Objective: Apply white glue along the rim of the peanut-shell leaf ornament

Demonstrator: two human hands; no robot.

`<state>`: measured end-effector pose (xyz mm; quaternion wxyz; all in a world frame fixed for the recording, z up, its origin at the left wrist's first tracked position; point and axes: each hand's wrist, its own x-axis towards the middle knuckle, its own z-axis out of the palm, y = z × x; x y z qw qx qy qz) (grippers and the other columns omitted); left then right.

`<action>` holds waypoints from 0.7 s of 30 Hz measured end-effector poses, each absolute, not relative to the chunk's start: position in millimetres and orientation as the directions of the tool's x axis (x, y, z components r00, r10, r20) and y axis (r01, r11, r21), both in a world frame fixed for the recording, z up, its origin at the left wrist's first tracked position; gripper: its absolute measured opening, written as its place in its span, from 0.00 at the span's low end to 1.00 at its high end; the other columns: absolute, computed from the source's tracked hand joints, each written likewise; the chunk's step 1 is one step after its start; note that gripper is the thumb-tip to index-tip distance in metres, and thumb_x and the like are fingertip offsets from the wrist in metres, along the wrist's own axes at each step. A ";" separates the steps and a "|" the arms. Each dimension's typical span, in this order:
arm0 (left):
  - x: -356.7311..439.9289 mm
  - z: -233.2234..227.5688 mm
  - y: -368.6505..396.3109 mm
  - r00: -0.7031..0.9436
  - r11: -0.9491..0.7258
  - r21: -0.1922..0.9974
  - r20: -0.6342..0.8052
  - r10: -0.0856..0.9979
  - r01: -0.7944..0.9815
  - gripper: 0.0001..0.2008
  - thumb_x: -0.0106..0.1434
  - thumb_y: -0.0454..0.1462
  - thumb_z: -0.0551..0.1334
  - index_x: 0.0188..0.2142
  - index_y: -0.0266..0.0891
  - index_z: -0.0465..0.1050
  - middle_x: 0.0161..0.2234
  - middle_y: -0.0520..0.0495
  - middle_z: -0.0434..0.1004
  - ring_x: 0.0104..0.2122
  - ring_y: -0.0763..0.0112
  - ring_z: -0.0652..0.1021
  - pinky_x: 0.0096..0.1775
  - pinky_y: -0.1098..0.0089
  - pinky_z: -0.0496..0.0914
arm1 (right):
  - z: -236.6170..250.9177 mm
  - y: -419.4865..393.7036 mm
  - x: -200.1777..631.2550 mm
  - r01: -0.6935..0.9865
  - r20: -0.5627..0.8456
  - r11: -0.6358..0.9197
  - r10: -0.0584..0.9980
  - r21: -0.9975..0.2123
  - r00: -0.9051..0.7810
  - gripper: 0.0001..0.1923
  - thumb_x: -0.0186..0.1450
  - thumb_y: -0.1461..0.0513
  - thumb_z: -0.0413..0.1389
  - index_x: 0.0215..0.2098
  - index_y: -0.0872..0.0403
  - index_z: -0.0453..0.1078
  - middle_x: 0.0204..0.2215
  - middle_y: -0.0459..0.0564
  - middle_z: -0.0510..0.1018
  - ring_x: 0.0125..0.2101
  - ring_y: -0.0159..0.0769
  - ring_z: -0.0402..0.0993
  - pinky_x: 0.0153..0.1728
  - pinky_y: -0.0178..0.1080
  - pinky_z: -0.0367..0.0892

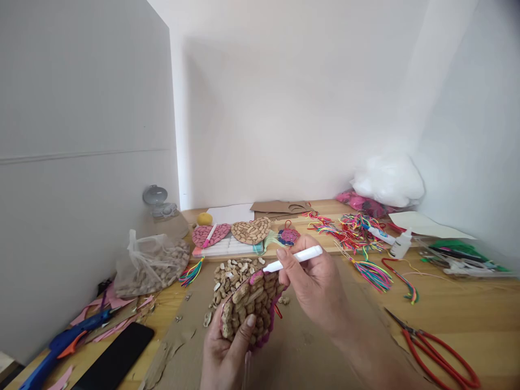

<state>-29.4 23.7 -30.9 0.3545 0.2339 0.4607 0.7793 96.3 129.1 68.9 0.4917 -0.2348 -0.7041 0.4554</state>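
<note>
My left hand (229, 349) is closed around the lower left of a peanut-covered piece (254, 306), thumb on its front. Rows of tan peanut shells cover this piece, with a purple-pink edge along its right side and a pink patch on a shell near the top. A white marker (293, 258) lies in the closed fingers of my right hand (319, 287). Its tip points left and meets the top edge of the piece near the pink patch; whether it touches is hard to tell. Below the piece lies a cardboard sheet (309, 352).
Loose peanuts (233, 271) lie behind the held piece. Finished-looking peanut hearts, one pink (199, 235) and one tan (249, 232), sit at the back. Red-handled scissors (436, 352) lie right; a phone (116, 357), blue glue gun (67, 344) and peanut bag (152, 268) left. Colored thread tassels (371, 273) are right.
</note>
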 end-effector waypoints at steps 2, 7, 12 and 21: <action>-29.6 -31.1 23.6 -0.651 -0.335 0.897 0.073 0.755 -0.288 0.31 0.53 0.41 0.75 0.55 0.41 0.72 0.54 0.39 0.78 0.54 0.52 0.78 0.54 0.58 0.74 | 67.1 129.7 95.9 -0.124 0.466 0.459 0.782 -0.880 -0.413 0.18 0.70 0.50 0.55 0.29 0.52 0.60 0.20 0.40 0.70 0.21 0.27 0.65 0.23 0.30 0.60; -31.1 -30.6 23.9 -0.666 -0.317 0.918 0.083 0.742 -0.239 0.30 0.50 0.42 0.76 0.51 0.40 0.74 0.51 0.40 0.80 0.51 0.51 0.80 0.50 0.58 0.77 | 66.5 130.4 96.9 -0.054 0.445 0.466 0.797 -0.883 -0.410 0.18 0.70 0.50 0.54 0.28 0.52 0.60 0.19 0.40 0.70 0.19 0.28 0.65 0.22 0.31 0.58; -32.5 -29.5 23.6 -0.672 -0.316 0.927 0.103 0.734 -0.203 0.29 0.51 0.42 0.76 0.51 0.39 0.75 0.50 0.40 0.81 0.49 0.53 0.80 0.50 0.61 0.77 | 69.3 129.8 97.3 -0.081 0.440 0.448 0.800 -0.890 -0.409 0.19 0.70 0.49 0.54 0.27 0.52 0.60 0.18 0.40 0.68 0.19 0.28 0.63 0.21 0.31 0.58; -28.5 -26.6 24.7 -0.660 -0.341 0.888 0.059 0.749 -0.309 0.32 0.51 0.41 0.76 0.55 0.40 0.73 0.52 0.39 0.80 0.52 0.49 0.79 0.52 0.55 0.76 | 69.6 130.7 95.2 -0.021 0.456 0.489 0.795 -0.872 -0.399 0.18 0.71 0.51 0.54 0.27 0.51 0.60 0.18 0.40 0.67 0.19 0.28 0.62 0.22 0.31 0.57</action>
